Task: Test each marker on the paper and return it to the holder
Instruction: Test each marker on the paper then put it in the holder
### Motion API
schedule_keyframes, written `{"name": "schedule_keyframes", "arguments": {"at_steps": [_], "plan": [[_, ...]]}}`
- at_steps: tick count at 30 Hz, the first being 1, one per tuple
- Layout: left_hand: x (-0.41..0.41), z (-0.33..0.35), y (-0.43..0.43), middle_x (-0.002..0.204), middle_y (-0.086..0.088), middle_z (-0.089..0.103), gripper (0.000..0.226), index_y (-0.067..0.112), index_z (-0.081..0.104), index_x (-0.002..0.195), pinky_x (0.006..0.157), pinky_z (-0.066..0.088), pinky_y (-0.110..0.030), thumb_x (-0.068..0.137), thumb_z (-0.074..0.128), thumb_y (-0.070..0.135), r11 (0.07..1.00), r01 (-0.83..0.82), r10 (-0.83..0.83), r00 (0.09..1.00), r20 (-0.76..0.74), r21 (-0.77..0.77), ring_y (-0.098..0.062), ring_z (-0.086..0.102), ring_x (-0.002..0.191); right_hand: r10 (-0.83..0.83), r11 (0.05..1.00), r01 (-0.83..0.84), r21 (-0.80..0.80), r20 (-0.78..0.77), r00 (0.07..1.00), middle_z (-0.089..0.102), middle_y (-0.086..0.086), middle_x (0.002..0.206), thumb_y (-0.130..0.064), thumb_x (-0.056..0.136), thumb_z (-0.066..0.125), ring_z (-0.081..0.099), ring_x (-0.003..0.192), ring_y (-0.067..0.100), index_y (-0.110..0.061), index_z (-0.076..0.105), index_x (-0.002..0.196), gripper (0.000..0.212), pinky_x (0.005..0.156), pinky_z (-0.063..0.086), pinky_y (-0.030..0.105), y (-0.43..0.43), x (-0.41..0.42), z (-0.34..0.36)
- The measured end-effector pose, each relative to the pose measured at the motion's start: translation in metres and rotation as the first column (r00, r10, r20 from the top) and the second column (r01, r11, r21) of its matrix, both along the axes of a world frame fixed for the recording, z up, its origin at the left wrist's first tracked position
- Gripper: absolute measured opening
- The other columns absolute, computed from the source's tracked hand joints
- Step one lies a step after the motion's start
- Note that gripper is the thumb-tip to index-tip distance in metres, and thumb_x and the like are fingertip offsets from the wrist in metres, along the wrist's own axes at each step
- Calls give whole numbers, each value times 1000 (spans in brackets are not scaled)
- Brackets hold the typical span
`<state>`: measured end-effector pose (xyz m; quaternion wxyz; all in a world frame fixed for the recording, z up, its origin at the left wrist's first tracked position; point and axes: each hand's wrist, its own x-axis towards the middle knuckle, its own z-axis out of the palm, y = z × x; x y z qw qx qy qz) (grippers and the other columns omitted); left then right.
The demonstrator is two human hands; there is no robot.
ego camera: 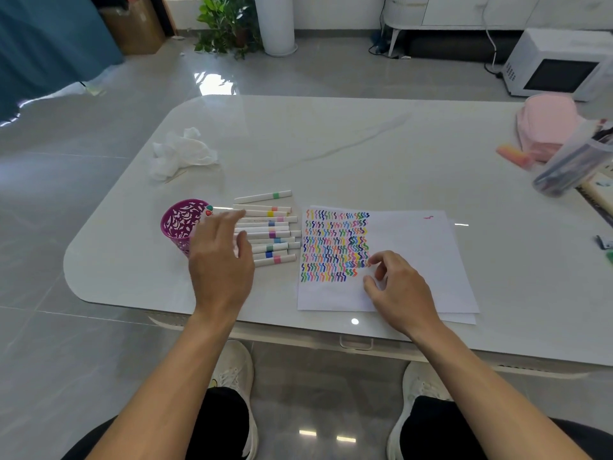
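- White-barrelled markers [265, 232], each with a coloured band, lie in a row on the table [331, 134], long axes running left to right, between the holder [180, 224] and the paper [398, 260].
- My left hand [220, 263] hovers over the left ends of the row, fingers spread and gripping nothing; it is much the nearer hand, and the barrels extend rightward from under it.
- My right hand [398, 290] rests on the paper, fingers loosely curled beside the rows of coloured test strokes [335, 244]; I see no marker in it.
- Holder: a purple perforated cup, upright, just left of the row and partly hidden by my left hand (I cannot tell what is inside).
- My judgement: the next pick falls to the left hand, closing across a barrel; tightly packed neighbours may roll.
- Further out: crumpled tissue [180, 154] behind the holder, a clear container [574, 164] and pink cloth [547, 124] far right; none obstructs.
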<state>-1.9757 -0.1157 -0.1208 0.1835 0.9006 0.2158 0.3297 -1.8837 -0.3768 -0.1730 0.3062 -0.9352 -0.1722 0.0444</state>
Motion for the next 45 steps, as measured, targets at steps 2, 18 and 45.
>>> {"name": "schedule_keyframes", "arguments": {"at_steps": [2, 18, 45], "plan": [[2, -5, -10, 110, -6, 68, 27, 14, 72, 116, 87, 54, -41, 91, 67, 7, 998, 43, -42, 999, -24, 50, -26, 61, 105, 3, 1000, -3, 0, -1, 1000, 58, -8, 93, -25, 94, 68, 56, 77, 11, -22, 61, 116, 23, 60, 38, 17, 0, 0, 1], [13, -31, -25, 109, 2, 67, 25, 20, 71, 119, 79, 52, -37, 95, 66, 20, 984, 163, -179, 874, -452, -74, -20, 57, 105, -64, 990, 67, 126, -29, 998, 62, -8, 86, -24, 97, 67, 58, 74, 6, -19, 61, 117, 22, 71, 49, 26, -11, 9, 11], [22, 5, -51, 98, 1, 69, 32, 28, 66, 121, 84, 57, -24, 97, 61, 7, 681, 356, -426, 903, 50, -640, -10, 67, 87, 59, 965, -61, 254, 16, 998, 69, -12, 84, -29, 100, 65, 65, 75, 6, -20, 70, 99, 10, 67, 54, 21, -7, 1, 21]]}}
